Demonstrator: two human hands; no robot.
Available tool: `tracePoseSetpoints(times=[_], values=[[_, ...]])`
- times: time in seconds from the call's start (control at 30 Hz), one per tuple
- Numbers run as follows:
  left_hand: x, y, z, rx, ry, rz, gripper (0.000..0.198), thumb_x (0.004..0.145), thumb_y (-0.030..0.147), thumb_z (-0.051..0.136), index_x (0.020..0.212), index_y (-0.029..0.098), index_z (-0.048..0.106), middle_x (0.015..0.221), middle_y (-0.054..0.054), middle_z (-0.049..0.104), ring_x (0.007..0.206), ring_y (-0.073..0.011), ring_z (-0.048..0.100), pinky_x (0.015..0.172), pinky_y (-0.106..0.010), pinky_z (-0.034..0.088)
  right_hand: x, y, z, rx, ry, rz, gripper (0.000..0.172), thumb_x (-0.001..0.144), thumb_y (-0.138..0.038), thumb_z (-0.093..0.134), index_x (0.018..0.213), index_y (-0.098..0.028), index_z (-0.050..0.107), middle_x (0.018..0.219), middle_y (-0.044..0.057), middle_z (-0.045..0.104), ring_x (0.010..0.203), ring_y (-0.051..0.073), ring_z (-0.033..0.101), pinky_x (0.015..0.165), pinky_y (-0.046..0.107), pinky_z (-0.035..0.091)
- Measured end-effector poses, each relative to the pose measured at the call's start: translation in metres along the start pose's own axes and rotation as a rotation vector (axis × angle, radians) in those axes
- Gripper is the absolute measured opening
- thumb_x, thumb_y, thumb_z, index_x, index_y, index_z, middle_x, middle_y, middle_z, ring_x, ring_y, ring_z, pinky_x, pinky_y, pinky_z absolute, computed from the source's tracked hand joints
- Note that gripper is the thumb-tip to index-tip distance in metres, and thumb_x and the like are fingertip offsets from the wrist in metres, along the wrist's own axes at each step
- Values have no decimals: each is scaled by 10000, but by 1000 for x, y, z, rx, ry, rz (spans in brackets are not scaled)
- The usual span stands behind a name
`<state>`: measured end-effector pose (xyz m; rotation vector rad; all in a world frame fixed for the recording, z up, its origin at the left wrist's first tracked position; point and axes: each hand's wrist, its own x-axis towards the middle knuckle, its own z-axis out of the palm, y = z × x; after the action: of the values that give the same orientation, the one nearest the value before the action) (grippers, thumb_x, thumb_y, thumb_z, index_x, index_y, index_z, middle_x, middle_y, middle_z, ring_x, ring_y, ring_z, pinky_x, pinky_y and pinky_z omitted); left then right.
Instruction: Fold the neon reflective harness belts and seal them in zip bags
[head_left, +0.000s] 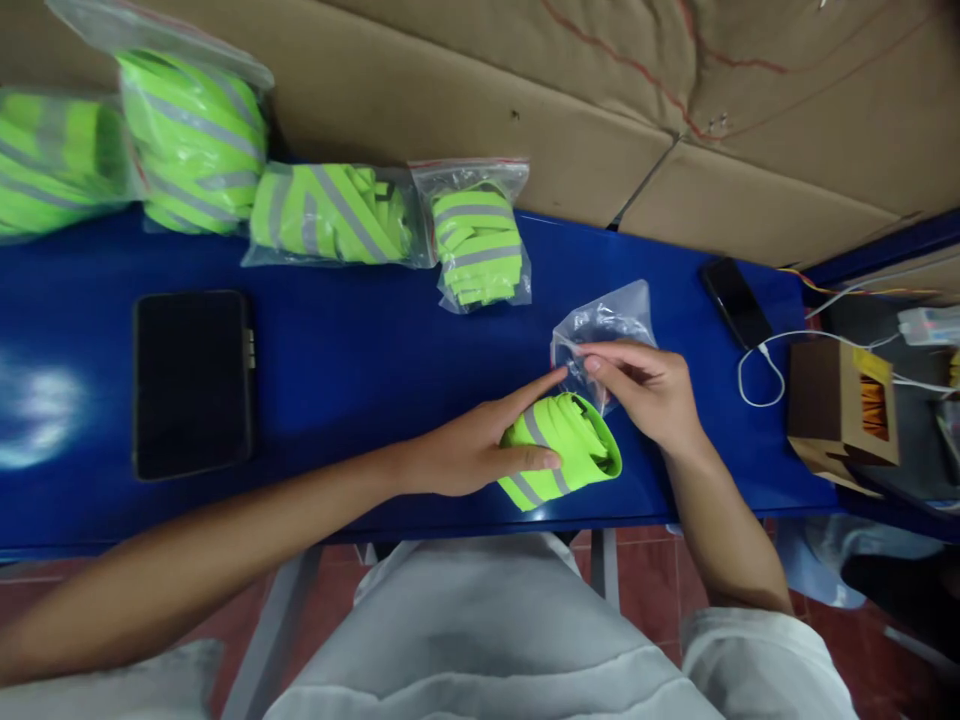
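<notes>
My left hand (480, 450) is closed around a rolled neon-yellow reflective strap (574, 440) with grey stripes, near the table's front edge. Its index finger reaches up to the edge of a clear plastic bag (611, 320). Thumb and index finger of my right hand (645, 385) pinch that bag by its near left edge. The bag lies just beyond the roll and looks flat, with nothing visible in it.
Bagged neon-yellow rolls (480, 245) line the back of the blue table (337, 350). A black tablet (193, 385) lies at left. On the right are a phone (736, 303), a white cable (780, 385) and a cardboard box (825, 410). Brown panels (480, 100) stand behind.
</notes>
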<state>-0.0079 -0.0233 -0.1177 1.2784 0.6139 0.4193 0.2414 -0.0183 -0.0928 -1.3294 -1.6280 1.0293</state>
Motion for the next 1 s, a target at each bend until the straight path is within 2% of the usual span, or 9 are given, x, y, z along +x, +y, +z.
tracePoseSetpoints(times=[0.2,0.3,0.37,0.43,0.57,0.73,0.83,0.93,1.0], values=[[2,-1,7,-154,170,-3,722,900,482,800,1496,243,468,1398,-116,650,1249,-271,675,948,-356,619,-9,-17,1,-223,2,-195,200,968,-195,727,1122,-265,833,849,-6,753,703,104,657,635,248,516],[1,-2,8,-215,221,-5,712,887,455,819,1425,270,391,1173,-64,678,977,-214,736,759,-309,640,-12,-20,1,-241,-28,-252,210,971,-177,715,1129,-264,824,851,-4,755,690,108,653,622,253,521],[0,0,8,-236,211,-2,776,891,437,816,1465,296,313,1127,-46,679,872,-191,736,690,-290,628,-13,-21,0,-239,-63,-273,216,970,-166,713,1133,-261,819,842,-6,750,673,104,645,617,251,529],[-1,3,6,-178,188,18,781,899,430,806,1510,294,338,1193,-66,693,948,-210,740,739,-302,628,-14,-22,-1,-240,-93,-285,219,967,-159,714,1136,-258,814,836,-10,741,667,101,637,617,248,537],[-3,11,3,74,213,28,562,940,487,743,1405,236,549,1209,-54,724,1019,-226,712,814,-312,582,-18,-26,0,-255,-98,-305,255,966,-126,708,1158,-264,804,850,-14,727,687,99,643,624,243,542],[-3,14,2,235,338,68,537,993,566,653,1361,199,515,1145,-63,723,974,-224,708,803,-314,532,-35,-33,7,-464,-39,-463,508,928,-71,744,1381,-297,718,963,3,747,760,116,683,674,256,574],[-3,10,6,284,357,113,479,1009,562,630,1301,205,502,1115,-70,713,966,-239,709,838,-344,531,-44,-35,15,-614,-19,-538,661,906,-52,761,1513,-274,620,1027,34,769,801,153,713,732,295,604],[-4,4,14,328,369,154,419,1020,535,617,1253,211,488,1152,-95,694,1028,-266,706,877,-374,536,-46,-37,25,-704,33,-606,721,891,-46,773,1555,-248,579,1025,50,784,795,181,726,768,324,619],[-4,2,17,332,364,176,366,1030,463,606,1265,222,463,1188,-99,680,1073,-270,701,893,-379,538,-46,-37,30,-753,7,-666,763,895,-60,773,1600,-214,523,989,58,790,782,202,731,748,348,617]])
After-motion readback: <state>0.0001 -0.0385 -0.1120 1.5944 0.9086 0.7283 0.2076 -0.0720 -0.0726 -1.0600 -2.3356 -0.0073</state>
